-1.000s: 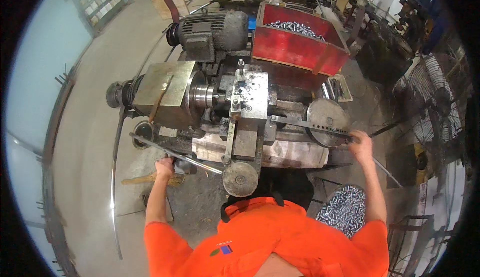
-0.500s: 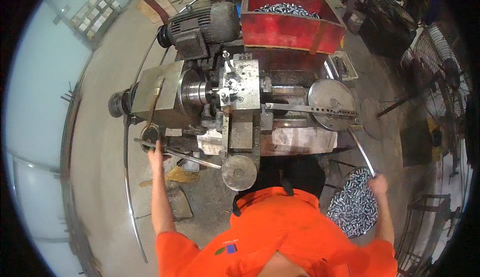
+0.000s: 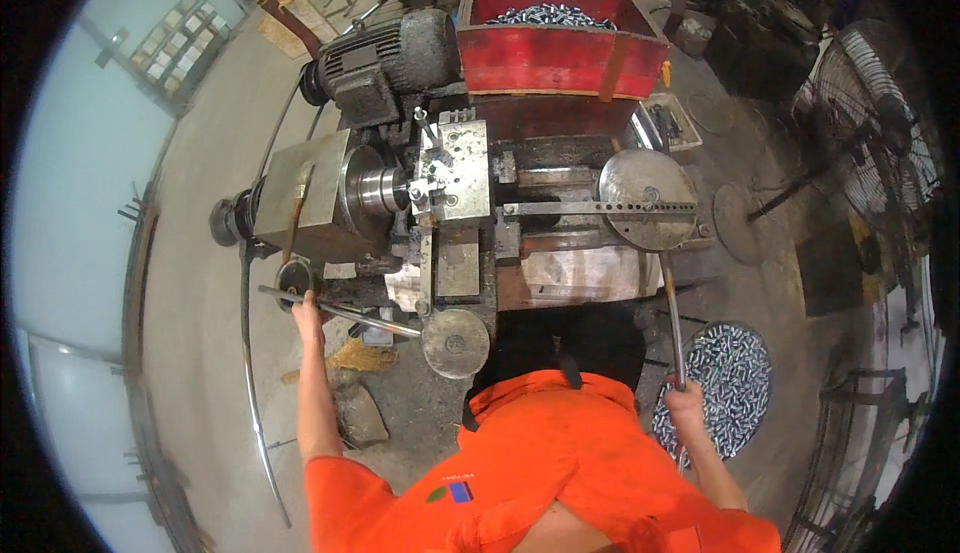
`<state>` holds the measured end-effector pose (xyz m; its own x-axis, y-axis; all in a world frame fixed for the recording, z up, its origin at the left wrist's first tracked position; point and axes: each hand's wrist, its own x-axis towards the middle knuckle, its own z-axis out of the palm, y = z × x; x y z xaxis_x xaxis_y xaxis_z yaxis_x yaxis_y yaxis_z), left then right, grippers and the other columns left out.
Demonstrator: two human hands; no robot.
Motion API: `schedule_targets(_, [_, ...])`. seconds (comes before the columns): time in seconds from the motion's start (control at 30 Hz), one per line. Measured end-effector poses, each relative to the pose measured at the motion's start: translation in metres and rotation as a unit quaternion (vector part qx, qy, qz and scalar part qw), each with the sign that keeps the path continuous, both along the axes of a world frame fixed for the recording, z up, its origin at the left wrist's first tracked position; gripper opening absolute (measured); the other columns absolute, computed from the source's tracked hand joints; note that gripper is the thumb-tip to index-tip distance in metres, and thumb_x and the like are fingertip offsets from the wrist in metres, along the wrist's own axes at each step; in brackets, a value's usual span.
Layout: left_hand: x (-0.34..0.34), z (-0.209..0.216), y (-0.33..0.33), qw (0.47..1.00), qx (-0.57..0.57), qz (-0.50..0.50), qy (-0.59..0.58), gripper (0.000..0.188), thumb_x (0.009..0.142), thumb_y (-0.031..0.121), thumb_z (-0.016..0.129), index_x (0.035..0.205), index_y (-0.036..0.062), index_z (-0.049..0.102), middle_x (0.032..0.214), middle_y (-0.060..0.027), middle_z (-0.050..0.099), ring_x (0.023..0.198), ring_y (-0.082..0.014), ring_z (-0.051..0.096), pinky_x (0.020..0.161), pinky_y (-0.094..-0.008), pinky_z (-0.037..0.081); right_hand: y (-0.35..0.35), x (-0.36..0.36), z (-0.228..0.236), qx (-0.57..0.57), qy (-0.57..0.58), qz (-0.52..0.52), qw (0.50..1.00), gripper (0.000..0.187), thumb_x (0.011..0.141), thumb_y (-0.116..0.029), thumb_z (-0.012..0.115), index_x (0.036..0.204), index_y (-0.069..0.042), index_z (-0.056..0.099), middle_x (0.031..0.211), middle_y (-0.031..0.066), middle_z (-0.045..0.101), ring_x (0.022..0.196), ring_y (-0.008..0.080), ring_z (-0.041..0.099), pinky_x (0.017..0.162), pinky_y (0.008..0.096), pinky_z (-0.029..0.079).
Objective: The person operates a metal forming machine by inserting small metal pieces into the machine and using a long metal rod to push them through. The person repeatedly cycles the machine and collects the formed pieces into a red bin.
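Note:
My left hand [image 3: 310,315] is closed round a long metal lever bar [image 3: 372,323] attached to a small round disc [image 3: 456,343] at the front of a lathe-like machine. My right hand [image 3: 685,403] grips the lower part of a second metal lever [image 3: 671,303], which comes down from the large round disc [image 3: 650,178]. A perforated flat bar [image 3: 590,209] lies across that disc and reaches the machine's slide. In the middle, the metal tool block [image 3: 462,168] sits close to the shiny spindle chuck [image 3: 382,191]. Any workpiece between them is too small to make out.
A red bin [image 3: 560,58] full of small metal parts stands behind the machine, beside a dark motor [image 3: 400,58]. Below my right hand, a round container of small metal cylinders [image 3: 735,383] sits on the floor. A fan [image 3: 870,133] stands at the right.
My right hand has swung its lever left and slightly down, and the large disc has turned with it. The perforated bar lies straighter. My left hand keeps its grip. The view has shifted slightly.

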<state>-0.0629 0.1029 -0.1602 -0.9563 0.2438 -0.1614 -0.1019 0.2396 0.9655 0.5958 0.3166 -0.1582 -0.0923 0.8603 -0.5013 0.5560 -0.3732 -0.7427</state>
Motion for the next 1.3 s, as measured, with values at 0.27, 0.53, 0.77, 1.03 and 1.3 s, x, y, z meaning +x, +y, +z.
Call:
schedule_targets(0.27, [0.008,0.018,-0.005,0.995,-0.094,-0.02,-0.038,0.038,0.087,0.03,0.051,0.098,-0.0062,0.047,0.074,-0.0154,0.06,0.053,-0.0257,0.063,0.044,-0.0351,0.055,0.102,0.083,-0.005,0.292,-0.309,0.109,0.899,0.043,0.062,-0.017,0.058,0.101,0.001,0.059,0.066,0.0205,0.06,0.059,0.0369,0.058,0.055,0.0426,0.046])
schedule_targets(0.53, [0.003,-0.004,-0.014,0.997,0.01,-0.052,-0.048,0.061,0.085,0.054,0.052,0.099,-0.0049,0.054,0.078,-0.0163,0.063,0.063,-0.0243,0.065,0.059,-0.0339,0.057,0.267,0.075,-0.001,0.365,-0.552,0.025,0.749,0.064,0.065,-0.023,0.063,0.124,-0.004,0.047,0.116,0.0177,0.054,0.109,0.0338,0.051,0.096,0.0449,0.038])
schedule_targets(0.77, [-0.002,-0.094,-0.06,0.818,-0.479,-0.233,0.22,0.048,0.085,0.046,0.053,0.099,0.001,0.061,0.088,-0.0184,0.066,0.077,-0.0332,0.064,0.067,-0.04,0.051,0.153,-0.009,-0.018,0.504,-0.266,0.086,0.817,0.078,0.059,-0.012,0.063,0.134,-0.006,0.04,0.14,0.021,0.034,0.127,0.0381,0.034,0.106,0.0424,0.028])
schedule_targets(1.03, [0.049,-0.204,-0.037,0.869,-0.404,-0.084,0.272,0.041,0.078,0.04,0.059,0.09,0.0012,0.063,0.087,-0.0208,0.065,0.082,-0.0373,0.063,0.071,-0.0459,0.049,0.091,-0.049,-0.029,0.332,-0.19,0.165,0.909,0.044,0.058,-0.008,0.06,0.101,-0.001,0.064,0.107,0.0174,0.06,0.097,0.0357,0.058,0.085,0.0378,0.046])
schedule_targets(1.3, [0.026,-0.105,-0.031,0.697,-0.613,-0.333,0.168,0.05,0.081,0.046,0.058,0.109,0.0053,0.055,0.101,-0.0197,0.063,0.094,-0.036,0.061,0.079,-0.0452,0.049,0.135,-0.104,0.052,0.449,-0.091,0.244,0.854,0.04,0.058,-0.008,0.06,0.097,-0.002,0.064,0.095,0.0165,0.063,0.085,0.0355,0.061,0.075,0.0381,0.049])
